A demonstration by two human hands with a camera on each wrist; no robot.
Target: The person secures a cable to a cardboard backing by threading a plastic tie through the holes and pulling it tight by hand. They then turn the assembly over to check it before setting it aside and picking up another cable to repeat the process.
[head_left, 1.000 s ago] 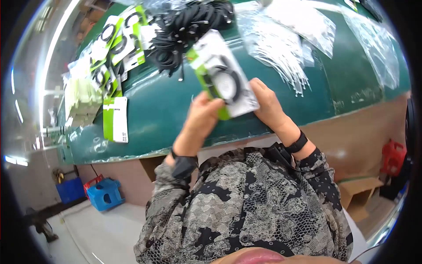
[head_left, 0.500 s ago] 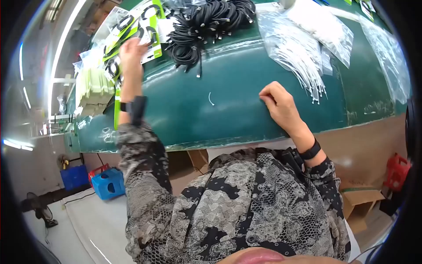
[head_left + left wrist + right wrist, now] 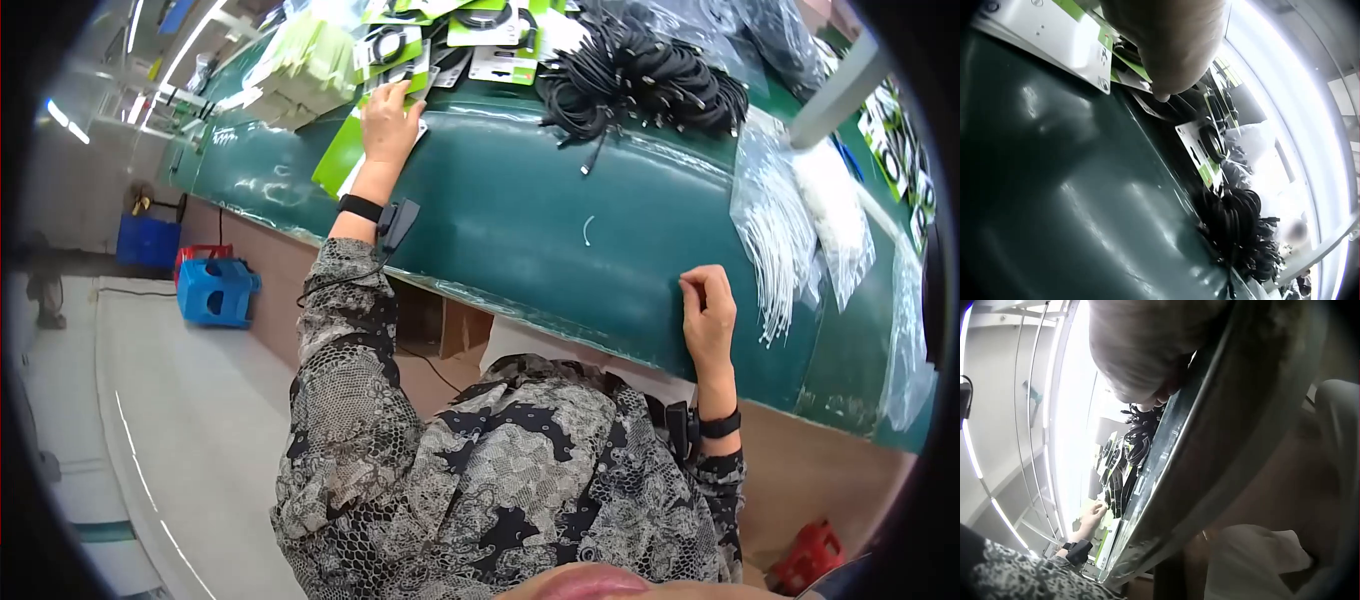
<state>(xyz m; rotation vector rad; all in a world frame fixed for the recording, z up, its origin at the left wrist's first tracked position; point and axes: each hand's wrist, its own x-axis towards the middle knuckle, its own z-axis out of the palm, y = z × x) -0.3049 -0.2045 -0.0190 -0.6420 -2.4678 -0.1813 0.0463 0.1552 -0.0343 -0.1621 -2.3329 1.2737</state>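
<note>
My left hand [image 3: 392, 128] reaches over the left part of the green table [image 3: 480, 200], its thumb spread from the fingers. The fingertips are right at the near edge of a pile of carded black cables [image 3: 490, 25] on white and green backing cards. Below that hand lies a flat green-and-white card pack [image 3: 338, 158], partly covered by it. My right hand [image 3: 710, 310] rests near the table's front edge, fingers loosely bent and holding nothing. A short curved white strip [image 3: 588, 231] lies between the hands.
A heap of coiled black cables [image 3: 640, 80] sits at the back. To its right are clear bags of white cable ties [image 3: 770, 240], near a grey post [image 3: 840, 95]. A stack of pale green cards [image 3: 300, 75] stands far left. A blue stool [image 3: 215, 292] is on the floor.
The carded cable that both hands held has left them. My left hand went to the card pile at the left, while the right stayed near the front edge. The head view turned left.
</note>
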